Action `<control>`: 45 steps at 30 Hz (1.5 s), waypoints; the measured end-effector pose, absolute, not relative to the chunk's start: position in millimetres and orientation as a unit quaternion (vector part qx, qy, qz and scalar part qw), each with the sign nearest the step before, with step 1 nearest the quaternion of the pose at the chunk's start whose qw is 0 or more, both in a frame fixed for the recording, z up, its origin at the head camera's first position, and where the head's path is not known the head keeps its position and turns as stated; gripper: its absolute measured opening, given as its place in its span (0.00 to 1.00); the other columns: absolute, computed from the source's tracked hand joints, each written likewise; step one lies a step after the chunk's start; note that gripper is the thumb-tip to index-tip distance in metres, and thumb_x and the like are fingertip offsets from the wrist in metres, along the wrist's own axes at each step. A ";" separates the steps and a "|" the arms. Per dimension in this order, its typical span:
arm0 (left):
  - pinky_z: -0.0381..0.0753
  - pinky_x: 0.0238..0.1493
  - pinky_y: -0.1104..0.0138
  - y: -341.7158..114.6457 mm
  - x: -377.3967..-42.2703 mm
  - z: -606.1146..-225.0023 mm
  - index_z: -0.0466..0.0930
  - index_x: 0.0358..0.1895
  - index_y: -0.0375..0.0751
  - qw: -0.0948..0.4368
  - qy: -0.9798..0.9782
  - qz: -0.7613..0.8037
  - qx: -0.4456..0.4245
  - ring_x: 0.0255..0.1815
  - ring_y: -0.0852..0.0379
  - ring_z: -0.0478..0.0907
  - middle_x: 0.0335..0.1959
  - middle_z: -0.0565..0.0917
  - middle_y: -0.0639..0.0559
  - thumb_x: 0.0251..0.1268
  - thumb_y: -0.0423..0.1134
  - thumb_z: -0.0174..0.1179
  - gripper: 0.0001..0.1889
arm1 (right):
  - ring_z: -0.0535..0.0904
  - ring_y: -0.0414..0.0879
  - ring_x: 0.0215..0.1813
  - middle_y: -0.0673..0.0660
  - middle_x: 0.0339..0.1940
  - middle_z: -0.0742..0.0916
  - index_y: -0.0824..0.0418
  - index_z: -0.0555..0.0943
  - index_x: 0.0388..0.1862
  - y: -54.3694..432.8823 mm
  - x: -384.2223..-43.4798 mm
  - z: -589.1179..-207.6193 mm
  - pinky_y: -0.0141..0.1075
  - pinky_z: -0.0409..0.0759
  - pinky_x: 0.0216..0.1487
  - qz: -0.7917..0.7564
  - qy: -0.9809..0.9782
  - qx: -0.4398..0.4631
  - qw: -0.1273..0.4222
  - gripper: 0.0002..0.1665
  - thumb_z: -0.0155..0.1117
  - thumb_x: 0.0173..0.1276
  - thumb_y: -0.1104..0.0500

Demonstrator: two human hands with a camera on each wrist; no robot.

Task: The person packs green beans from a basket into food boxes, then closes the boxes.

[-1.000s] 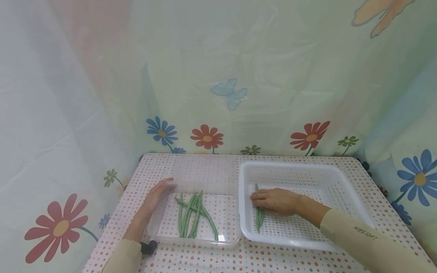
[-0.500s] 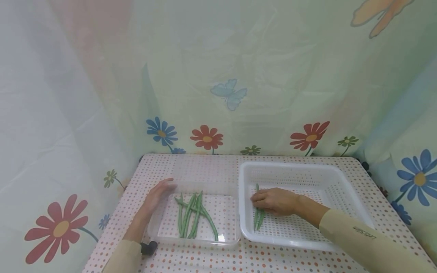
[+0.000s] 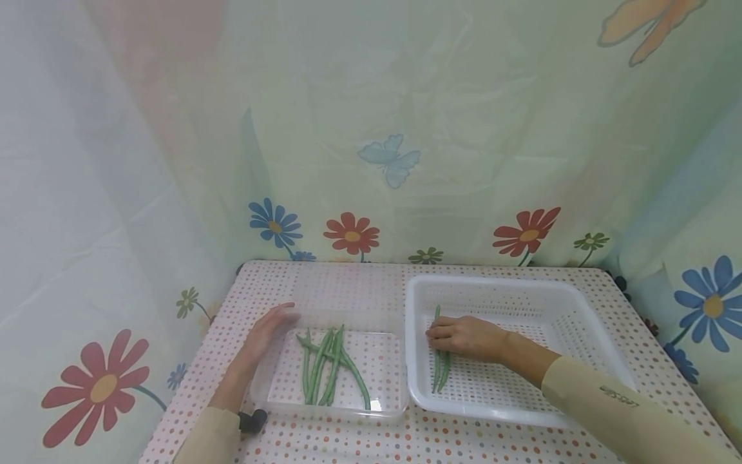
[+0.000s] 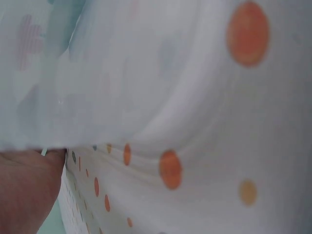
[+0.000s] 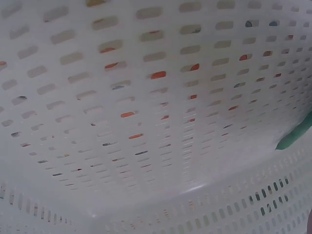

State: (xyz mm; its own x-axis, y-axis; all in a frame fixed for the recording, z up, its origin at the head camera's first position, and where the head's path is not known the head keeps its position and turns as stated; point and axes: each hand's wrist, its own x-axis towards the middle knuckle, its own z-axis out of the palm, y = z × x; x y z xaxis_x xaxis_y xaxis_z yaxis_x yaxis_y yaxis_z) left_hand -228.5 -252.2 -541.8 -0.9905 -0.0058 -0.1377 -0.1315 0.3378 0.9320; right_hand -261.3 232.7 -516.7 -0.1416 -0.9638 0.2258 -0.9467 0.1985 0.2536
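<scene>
Inside the white perforated basket (image 3: 414, 361), my right hand (image 3: 466, 338) pinches at green beans (image 3: 438, 374) near the basket's left wall. Bean ends stick out above and below the fingers, whose tips are partly hidden. In the right wrist view a single bean tip (image 5: 293, 136) shows over the slotted basket floor. My left hand (image 3: 266, 330) rests along the left side of a clear plastic box (image 3: 333, 410), fingers extended. Several more green beans (image 3: 333, 367) lie loosely crossed in that box. The left wrist view catches part of the left hand (image 4: 29, 187) beside the cloudy box wall.
Box and basket stand side by side on a table with a dotted cloth (image 3: 452, 441). Behind the box lies a flat clear sheet or lid (image 3: 348, 283). A flowered curtain (image 3: 464, 193) closes off the back and sides.
My right hand has shifted slightly away from me within the basket, and a bean's far end has moved the same way. The left hand and the beans in the box stay put.
</scene>
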 end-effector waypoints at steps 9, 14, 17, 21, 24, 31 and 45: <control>0.42 0.85 0.39 -250.9 -227.0 -539.6 0.72 0.75 0.58 0.054 0.816 0.575 -0.042 0.86 0.44 0.53 0.82 0.66 0.52 0.83 0.60 0.46 0.25 | 0.86 0.48 0.62 0.53 0.61 0.89 0.56 0.87 0.58 236.6 -259.3 -510.1 0.37 0.88 0.56 -0.045 -0.775 0.601 0.191 0.30 0.83 0.53 0.61; 0.43 0.85 0.40 -250.5 -226.4 -539.3 0.71 0.75 0.56 0.052 0.816 0.575 -0.032 0.86 0.44 0.54 0.82 0.66 0.52 0.84 0.59 0.44 0.26 | 0.86 0.49 0.62 0.53 0.60 0.89 0.56 0.87 0.58 239.0 -259.0 -506.0 0.37 0.87 0.56 -0.037 -0.782 0.588 0.201 0.32 0.83 0.52 0.63; 0.43 0.85 0.40 -250.7 -226.3 -539.4 0.71 0.76 0.57 0.052 0.817 0.574 -0.032 0.86 0.45 0.54 0.82 0.66 0.53 0.84 0.60 0.44 0.26 | 0.86 0.48 0.62 0.53 0.60 0.90 0.56 0.87 0.58 239.6 -259.3 -503.5 0.37 0.87 0.56 -0.021 -0.789 0.580 0.202 0.31 0.84 0.52 0.63; 0.43 0.85 0.40 -250.7 -225.4 -538.7 0.71 0.76 0.56 0.052 0.818 0.572 -0.032 0.86 0.44 0.54 0.82 0.66 0.52 0.84 0.60 0.43 0.26 | 0.86 0.48 0.61 0.52 0.58 0.90 0.57 0.88 0.56 238.8 -261.1 -499.7 0.37 0.87 0.56 0.001 -0.791 0.575 0.211 0.28 0.83 0.54 0.62; 0.43 0.85 0.40 -250.5 -225.2 -537.9 0.71 0.76 0.55 0.051 0.818 0.572 -0.031 0.86 0.44 0.54 0.82 0.66 0.51 0.84 0.59 0.43 0.26 | 0.87 0.48 0.60 0.52 0.56 0.91 0.57 0.89 0.55 237.0 -262.3 -495.5 0.36 0.87 0.56 0.017 -0.785 0.579 0.221 0.27 0.84 0.53 0.61; 0.43 0.85 0.40 -250.3 -225.8 -536.5 0.70 0.76 0.53 0.053 0.816 0.575 -0.030 0.86 0.43 0.53 0.82 0.65 0.50 0.84 0.59 0.43 0.27 | 0.88 0.49 0.57 0.52 0.53 0.92 0.58 0.89 0.54 231.2 -265.4 -487.5 0.38 0.88 0.54 0.060 -0.770 0.588 0.240 0.31 0.87 0.48 0.61; 0.44 0.85 0.42 -250.9 -226.2 -539.1 0.72 0.75 0.56 0.054 0.812 0.580 -0.026 0.86 0.46 0.55 0.81 0.67 0.53 0.85 0.59 0.43 0.26 | 0.87 0.50 0.58 0.53 0.54 0.92 0.60 0.87 0.56 224.5 -266.7 -466.8 0.40 0.88 0.54 0.064 -0.762 0.576 0.290 0.32 0.85 0.48 0.65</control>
